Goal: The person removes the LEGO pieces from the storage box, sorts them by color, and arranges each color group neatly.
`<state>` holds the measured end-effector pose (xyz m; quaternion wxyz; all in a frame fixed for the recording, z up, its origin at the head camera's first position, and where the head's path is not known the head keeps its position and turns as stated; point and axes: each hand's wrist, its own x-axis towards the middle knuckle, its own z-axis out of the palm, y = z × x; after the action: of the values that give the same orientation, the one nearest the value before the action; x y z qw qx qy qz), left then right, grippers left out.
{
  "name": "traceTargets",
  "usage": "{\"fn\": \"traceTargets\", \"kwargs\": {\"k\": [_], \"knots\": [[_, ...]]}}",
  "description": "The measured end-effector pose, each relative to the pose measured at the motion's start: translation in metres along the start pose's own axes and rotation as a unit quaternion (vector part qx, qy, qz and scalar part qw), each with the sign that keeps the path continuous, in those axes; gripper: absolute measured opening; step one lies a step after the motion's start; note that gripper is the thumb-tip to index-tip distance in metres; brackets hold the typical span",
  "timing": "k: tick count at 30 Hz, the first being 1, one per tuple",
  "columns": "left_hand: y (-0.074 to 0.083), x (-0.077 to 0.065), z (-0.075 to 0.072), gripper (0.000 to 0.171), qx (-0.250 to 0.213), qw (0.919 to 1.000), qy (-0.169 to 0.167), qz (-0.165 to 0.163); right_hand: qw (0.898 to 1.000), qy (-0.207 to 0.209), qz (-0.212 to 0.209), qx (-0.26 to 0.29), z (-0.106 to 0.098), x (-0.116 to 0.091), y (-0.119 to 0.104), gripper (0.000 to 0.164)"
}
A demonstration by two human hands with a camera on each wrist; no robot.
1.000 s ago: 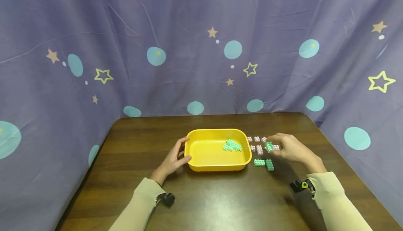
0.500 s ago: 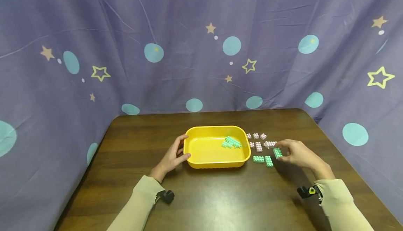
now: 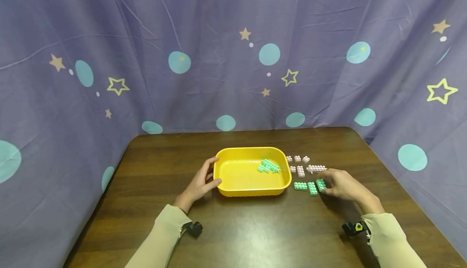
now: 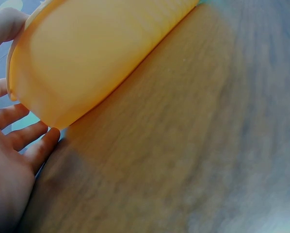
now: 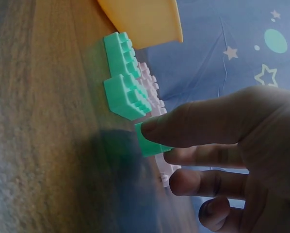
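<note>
My left hand (image 3: 198,183) holds the left end of a yellow plastic tray (image 3: 251,192), with thumb and fingers spread along its rim and wall. In the left wrist view the fingertips touch the wall of the tray (image 4: 96,58). Right of the tray, my right hand (image 3: 344,187) pinches a green toy building brick (image 3: 320,185) between thumb and fingers, low at the table. In the right wrist view the thumb partly covers this brick (image 5: 147,143). Two more green bricks lie just left of it, one crosswise (image 3: 300,186) and one lengthwise (image 3: 312,189).
Several pale pink bricks lie in rows behind the green ones, including a long pink piece (image 3: 316,168). Light green bricks (image 3: 269,166) sit at the tray's right side. A brown wooden table (image 3: 233,235) carries everything, with a patterned purple curtain (image 3: 219,57) behind.
My right hand has brought the green brick from over the pink pieces toward me and down beside the other green bricks. My left hand has stayed at the tray.
</note>
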<state>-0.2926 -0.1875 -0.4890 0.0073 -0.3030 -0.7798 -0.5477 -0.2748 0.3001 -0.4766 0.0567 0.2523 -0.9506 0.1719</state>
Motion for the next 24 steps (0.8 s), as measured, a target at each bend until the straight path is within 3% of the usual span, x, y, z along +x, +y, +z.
{"fn": "traceTargets", "kwargs": {"k": [24], "knots": [[-0.0011, 0.0004, -0.0001, 0.066, -0.014, 0.9999, 0.002, 0.008, 1.0, -0.007, 0.015, 0.0, 0.0082, -0.0024, 0.0035, 0.036]]}}
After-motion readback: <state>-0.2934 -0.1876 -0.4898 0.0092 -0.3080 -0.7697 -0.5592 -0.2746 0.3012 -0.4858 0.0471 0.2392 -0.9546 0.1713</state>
